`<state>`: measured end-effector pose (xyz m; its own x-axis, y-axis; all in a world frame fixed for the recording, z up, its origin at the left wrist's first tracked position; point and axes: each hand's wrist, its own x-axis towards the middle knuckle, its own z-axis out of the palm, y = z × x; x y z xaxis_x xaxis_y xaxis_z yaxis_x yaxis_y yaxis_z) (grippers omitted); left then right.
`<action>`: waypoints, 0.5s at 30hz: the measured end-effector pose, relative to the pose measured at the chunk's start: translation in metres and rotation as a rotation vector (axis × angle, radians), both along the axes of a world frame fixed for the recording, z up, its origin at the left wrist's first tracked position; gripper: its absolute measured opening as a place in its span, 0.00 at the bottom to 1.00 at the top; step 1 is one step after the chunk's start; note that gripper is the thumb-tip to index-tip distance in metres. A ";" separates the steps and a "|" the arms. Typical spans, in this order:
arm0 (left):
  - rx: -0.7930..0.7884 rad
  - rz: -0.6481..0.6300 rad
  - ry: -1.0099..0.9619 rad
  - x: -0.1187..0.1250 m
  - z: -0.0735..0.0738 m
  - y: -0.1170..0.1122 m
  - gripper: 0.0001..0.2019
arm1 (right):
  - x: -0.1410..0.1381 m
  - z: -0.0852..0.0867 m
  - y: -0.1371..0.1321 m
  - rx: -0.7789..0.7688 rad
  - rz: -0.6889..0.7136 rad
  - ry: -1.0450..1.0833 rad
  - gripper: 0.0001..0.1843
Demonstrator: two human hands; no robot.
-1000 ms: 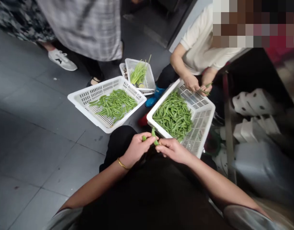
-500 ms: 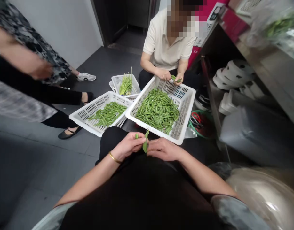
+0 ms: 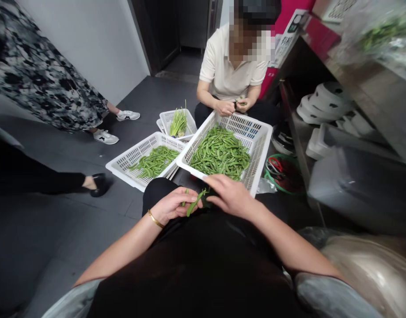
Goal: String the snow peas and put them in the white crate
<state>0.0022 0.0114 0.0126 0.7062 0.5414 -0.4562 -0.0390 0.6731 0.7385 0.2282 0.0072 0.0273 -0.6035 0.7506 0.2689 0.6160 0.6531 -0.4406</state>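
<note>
Since the earlier frame, the right hand (image 3: 234, 196) has come away from the pod (image 3: 193, 206), which both hands were touching, and the pod has swung from nearly upright to a slant. Its thin stem end points up toward the right hand, whose fingers are parted from the thumb, and I see nothing gripped there. They reach over the near rim of the deep basket (image 3: 247, 126) (whether they touch it, I cannot tell).

The left hand (image 3: 172, 204) pinches the pod between thumb and fingers, above the lap, with a second green piece (image 3: 185, 197) tucked among the same fingers. A gold bangle (image 3: 155, 218) circles that wrist.

Green pods (image 3: 219, 152) heap up in the deep basket. Just beside it, the shallow basket (image 3: 125, 178) bears a smaller pile (image 3: 154, 161). Behind that, green stalks (image 3: 178, 123) lie in a small basket (image 3: 190, 122). Across the deep basket sits a co-worker (image 3: 234, 73), hands together above its far rim.
</note>
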 end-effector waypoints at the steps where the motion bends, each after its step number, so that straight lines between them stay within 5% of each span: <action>1: 0.023 -0.034 0.037 -0.001 -0.001 -0.001 0.13 | -0.008 -0.001 -0.002 0.019 0.088 -0.084 0.14; 5: 0.457 -0.121 0.281 -0.006 0.004 -0.008 0.11 | -0.025 -0.007 -0.005 -0.085 0.296 -0.179 0.14; 9: 0.899 -0.028 0.358 -0.001 0.017 -0.016 0.08 | -0.032 -0.013 -0.007 -0.297 0.263 0.230 0.16; 13: 0.761 0.420 0.385 0.005 0.013 -0.015 0.11 | -0.035 -0.023 -0.011 -0.298 -0.065 0.495 0.16; 15: 0.622 0.674 0.313 0.000 0.006 -0.007 0.11 | -0.025 -0.028 -0.012 -0.302 -0.076 0.438 0.16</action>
